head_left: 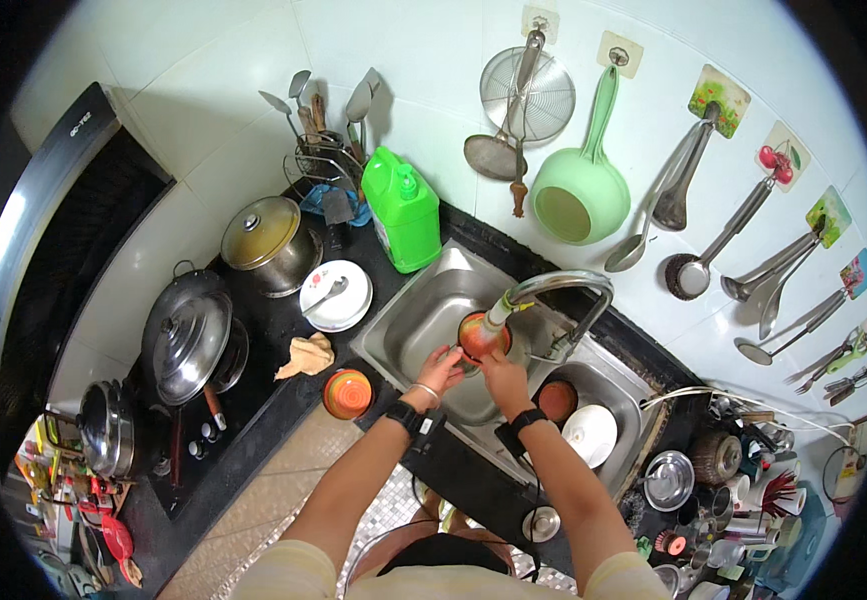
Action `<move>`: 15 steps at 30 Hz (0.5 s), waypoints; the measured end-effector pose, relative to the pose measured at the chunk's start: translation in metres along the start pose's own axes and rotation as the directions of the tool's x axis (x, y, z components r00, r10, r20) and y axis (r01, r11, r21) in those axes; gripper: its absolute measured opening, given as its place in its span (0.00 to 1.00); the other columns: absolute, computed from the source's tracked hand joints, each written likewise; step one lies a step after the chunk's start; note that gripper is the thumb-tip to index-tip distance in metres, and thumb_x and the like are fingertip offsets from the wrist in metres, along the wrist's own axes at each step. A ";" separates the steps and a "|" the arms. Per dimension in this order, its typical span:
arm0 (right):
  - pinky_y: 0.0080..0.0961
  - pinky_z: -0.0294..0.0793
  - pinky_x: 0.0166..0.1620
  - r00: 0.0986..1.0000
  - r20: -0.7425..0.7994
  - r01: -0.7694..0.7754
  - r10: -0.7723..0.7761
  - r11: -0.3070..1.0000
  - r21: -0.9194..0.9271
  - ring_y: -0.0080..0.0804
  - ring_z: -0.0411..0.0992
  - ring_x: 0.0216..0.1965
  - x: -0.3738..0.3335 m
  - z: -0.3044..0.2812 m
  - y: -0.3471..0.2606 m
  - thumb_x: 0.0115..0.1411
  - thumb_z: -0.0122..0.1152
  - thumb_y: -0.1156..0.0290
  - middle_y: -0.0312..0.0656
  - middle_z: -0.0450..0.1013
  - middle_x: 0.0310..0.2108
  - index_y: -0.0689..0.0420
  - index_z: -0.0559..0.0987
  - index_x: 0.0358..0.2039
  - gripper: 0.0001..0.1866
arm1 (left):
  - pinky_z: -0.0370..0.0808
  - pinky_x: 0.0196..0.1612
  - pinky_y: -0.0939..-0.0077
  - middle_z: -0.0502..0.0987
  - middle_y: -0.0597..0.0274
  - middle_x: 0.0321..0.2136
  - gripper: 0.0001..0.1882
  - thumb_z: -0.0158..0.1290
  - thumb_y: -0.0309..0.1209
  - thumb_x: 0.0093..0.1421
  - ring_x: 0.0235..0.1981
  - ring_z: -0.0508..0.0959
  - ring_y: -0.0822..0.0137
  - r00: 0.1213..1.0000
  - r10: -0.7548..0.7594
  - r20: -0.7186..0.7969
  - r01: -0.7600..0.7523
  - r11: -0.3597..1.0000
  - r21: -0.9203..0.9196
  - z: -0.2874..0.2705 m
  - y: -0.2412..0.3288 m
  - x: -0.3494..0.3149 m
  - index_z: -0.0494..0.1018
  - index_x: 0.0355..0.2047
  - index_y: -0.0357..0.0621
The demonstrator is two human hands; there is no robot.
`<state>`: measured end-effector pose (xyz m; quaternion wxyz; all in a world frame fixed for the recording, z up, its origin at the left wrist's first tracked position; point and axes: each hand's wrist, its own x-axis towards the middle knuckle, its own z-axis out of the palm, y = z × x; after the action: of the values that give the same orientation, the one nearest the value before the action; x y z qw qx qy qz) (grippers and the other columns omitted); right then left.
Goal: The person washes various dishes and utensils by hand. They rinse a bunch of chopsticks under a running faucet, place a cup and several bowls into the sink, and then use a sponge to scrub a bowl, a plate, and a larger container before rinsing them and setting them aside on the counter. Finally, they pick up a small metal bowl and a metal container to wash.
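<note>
left hand [440,368] + right hand [502,375] | gripping orange bowl [481,335] | under tap [553,290]

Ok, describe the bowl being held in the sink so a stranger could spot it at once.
Start at the stainless steel double sink set in the black counter, then follow its curved metal tap down to the spout. Directly under it, in the left basin, the left hand and right hand hold a round orange-red bowl. The similar striped orange bowl sits on the counter, untouched.
</note>
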<state>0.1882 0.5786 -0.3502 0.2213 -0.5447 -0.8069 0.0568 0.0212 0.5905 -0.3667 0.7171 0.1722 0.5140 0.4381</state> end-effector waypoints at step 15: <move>0.32 0.69 0.42 0.602 0.550 -0.552 0.579 -0.197 0.810 0.30 0.67 0.42 0.005 0.031 0.026 0.55 0.56 0.60 0.40 0.61 0.47 0.52 0.64 0.47 0.21 | 0.74 0.44 0.65 0.70 0.54 0.42 0.27 0.47 0.25 0.56 0.40 0.75 0.60 0.969 0.009 0.248 0.008 0.998 -0.066 -0.022 -0.008 0.077 0.54 0.56 0.43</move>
<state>0.1963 0.5978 -0.3850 0.4677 -0.5658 -0.2300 0.6389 0.0119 0.6438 -0.4264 0.7810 0.2017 0.4053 0.4302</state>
